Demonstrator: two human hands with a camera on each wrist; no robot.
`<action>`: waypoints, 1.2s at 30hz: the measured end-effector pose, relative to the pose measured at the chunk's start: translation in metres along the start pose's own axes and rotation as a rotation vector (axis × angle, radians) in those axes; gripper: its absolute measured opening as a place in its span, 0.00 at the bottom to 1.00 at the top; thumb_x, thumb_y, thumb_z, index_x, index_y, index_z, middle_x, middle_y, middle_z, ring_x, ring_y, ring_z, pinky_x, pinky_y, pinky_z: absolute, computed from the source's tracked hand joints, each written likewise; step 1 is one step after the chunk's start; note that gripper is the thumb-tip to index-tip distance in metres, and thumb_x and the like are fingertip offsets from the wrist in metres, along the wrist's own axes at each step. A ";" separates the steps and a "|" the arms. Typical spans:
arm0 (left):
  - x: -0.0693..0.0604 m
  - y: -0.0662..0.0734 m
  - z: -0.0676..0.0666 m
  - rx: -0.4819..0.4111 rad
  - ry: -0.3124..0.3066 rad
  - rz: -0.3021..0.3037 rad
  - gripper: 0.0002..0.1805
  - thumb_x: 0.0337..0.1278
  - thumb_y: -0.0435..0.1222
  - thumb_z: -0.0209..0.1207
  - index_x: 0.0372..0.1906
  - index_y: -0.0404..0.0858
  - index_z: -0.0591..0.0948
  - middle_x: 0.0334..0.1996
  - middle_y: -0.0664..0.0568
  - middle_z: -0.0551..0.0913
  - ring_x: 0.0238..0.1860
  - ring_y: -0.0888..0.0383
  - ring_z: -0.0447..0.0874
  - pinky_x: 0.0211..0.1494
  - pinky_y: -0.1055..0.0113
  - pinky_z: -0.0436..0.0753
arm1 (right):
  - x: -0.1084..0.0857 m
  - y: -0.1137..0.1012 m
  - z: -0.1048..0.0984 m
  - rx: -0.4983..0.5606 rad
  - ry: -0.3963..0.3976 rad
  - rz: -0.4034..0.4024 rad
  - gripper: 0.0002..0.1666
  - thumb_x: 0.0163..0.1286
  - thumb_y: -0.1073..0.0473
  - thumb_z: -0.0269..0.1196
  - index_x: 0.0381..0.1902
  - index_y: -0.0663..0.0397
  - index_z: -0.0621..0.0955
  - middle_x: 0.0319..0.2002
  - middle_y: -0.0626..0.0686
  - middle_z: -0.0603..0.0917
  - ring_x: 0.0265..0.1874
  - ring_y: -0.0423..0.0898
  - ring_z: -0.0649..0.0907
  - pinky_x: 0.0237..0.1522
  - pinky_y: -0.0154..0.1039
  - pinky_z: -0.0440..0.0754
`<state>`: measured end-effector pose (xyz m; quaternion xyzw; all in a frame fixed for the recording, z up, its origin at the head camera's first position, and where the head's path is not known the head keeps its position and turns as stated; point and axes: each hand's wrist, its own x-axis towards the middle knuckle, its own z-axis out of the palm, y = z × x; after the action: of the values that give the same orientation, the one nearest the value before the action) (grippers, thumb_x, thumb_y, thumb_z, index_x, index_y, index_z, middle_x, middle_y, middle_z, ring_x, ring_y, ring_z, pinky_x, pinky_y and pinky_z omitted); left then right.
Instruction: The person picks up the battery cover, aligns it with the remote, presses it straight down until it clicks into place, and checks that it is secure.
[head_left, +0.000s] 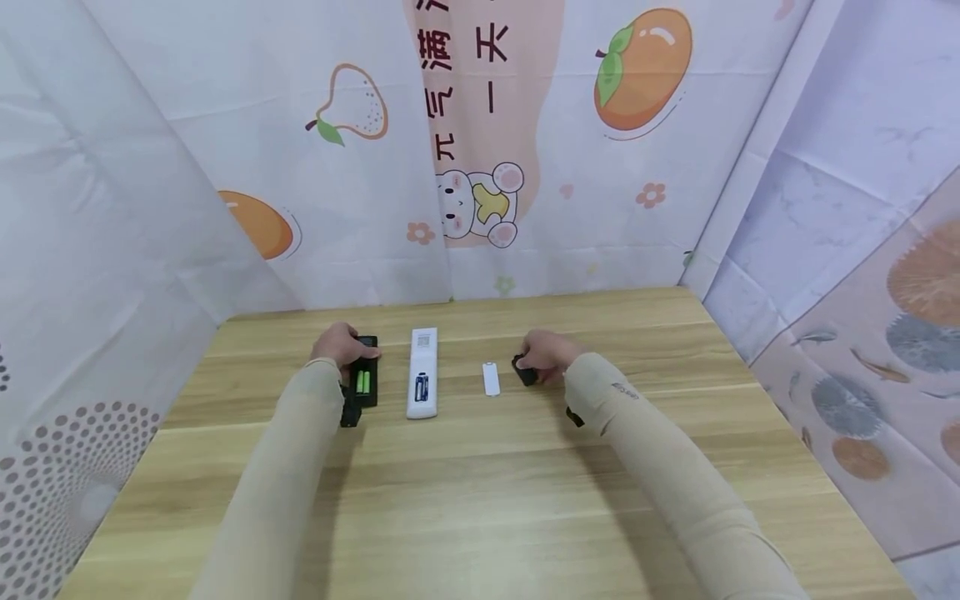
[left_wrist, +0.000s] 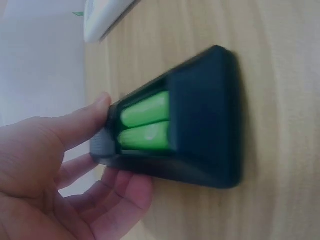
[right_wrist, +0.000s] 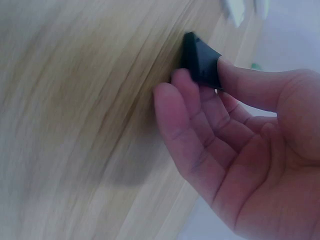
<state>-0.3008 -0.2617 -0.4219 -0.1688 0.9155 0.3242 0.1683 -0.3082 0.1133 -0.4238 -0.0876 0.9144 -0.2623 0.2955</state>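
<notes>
My left hand (head_left: 337, 346) grips a black remote (head_left: 367, 343) at its far end, over the left part of the table. Two green batteries (left_wrist: 146, 120) lie side by side in the remote's uncovered compartment. In the left wrist view the thumb of the left hand (left_wrist: 65, 170) is on one edge and the fingers are curled beneath. My right hand (head_left: 547, 350) pinches a small black cover (head_left: 525, 372) at the right. The right wrist view shows this cover (right_wrist: 201, 62) between the thumb and fingers of the right hand (right_wrist: 235, 135).
A white remote (head_left: 423, 358) lies beside the black one, its battery compartment (head_left: 422, 387) uncovered. Between it and my right hand is a small white cover (head_left: 491, 379). Behind the wooden table (head_left: 450, 517) hangs a printed curtain (head_left: 360, 200).
</notes>
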 end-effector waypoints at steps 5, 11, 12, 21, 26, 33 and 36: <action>0.002 0.000 -0.002 0.003 -0.047 0.020 0.41 0.65 0.44 0.66 0.73 0.27 0.62 0.61 0.27 0.74 0.49 0.42 0.80 0.46 0.54 0.86 | 0.000 0.000 0.002 0.051 -0.004 -0.014 0.09 0.78 0.57 0.59 0.48 0.57 0.75 0.41 0.58 0.80 0.28 0.47 0.81 0.34 0.43 0.87; 0.003 -0.001 -0.007 -0.030 -0.080 0.029 0.42 0.65 0.44 0.67 0.72 0.24 0.62 0.61 0.27 0.73 0.48 0.42 0.81 0.45 0.55 0.87 | 0.000 -0.006 -0.002 0.048 0.035 -0.004 0.09 0.77 0.57 0.61 0.46 0.56 0.74 0.37 0.57 0.82 0.26 0.46 0.82 0.31 0.41 0.86; 0.004 -0.003 -0.007 -0.042 -0.088 0.030 0.42 0.65 0.44 0.67 0.73 0.24 0.62 0.61 0.26 0.73 0.48 0.42 0.81 0.45 0.55 0.87 | -0.001 -0.007 -0.002 0.050 0.036 -0.004 0.09 0.77 0.58 0.61 0.46 0.56 0.74 0.37 0.57 0.82 0.26 0.46 0.83 0.32 0.41 0.86; 0.015 -0.006 -0.008 -0.118 -0.138 0.057 0.41 0.67 0.41 0.65 0.74 0.26 0.61 0.65 0.27 0.71 0.55 0.40 0.79 0.50 0.51 0.86 | -0.007 -0.007 -0.006 0.093 0.054 -0.050 0.09 0.75 0.60 0.63 0.45 0.59 0.75 0.35 0.59 0.86 0.28 0.49 0.86 0.35 0.43 0.88; 0.010 -0.003 -0.010 -0.080 -0.124 0.062 0.37 0.69 0.40 0.63 0.73 0.24 0.63 0.62 0.28 0.74 0.52 0.42 0.80 0.48 0.55 0.86 | -0.007 -0.006 -0.008 0.131 0.051 -0.062 0.09 0.75 0.60 0.63 0.45 0.59 0.75 0.37 0.59 0.86 0.28 0.48 0.86 0.34 0.41 0.88; 0.010 -0.002 -0.011 -0.117 -0.132 0.036 0.35 0.70 0.40 0.63 0.72 0.26 0.64 0.63 0.29 0.74 0.52 0.43 0.79 0.50 0.53 0.85 | -0.007 -0.007 -0.009 0.167 0.049 -0.075 0.16 0.76 0.60 0.62 0.56 0.61 0.74 0.46 0.61 0.85 0.32 0.50 0.87 0.38 0.45 0.88; 0.011 -0.002 -0.010 -0.128 -0.127 0.030 0.35 0.70 0.41 0.64 0.73 0.28 0.65 0.63 0.30 0.73 0.53 0.42 0.78 0.52 0.52 0.84 | -0.006 -0.006 -0.008 0.163 0.059 -0.091 0.22 0.76 0.61 0.62 0.64 0.64 0.73 0.51 0.63 0.83 0.34 0.51 0.87 0.39 0.46 0.88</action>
<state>-0.3114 -0.2719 -0.4206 -0.1444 0.8828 0.3945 0.2102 -0.3081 0.1136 -0.4124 -0.0972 0.8934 -0.3515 0.2623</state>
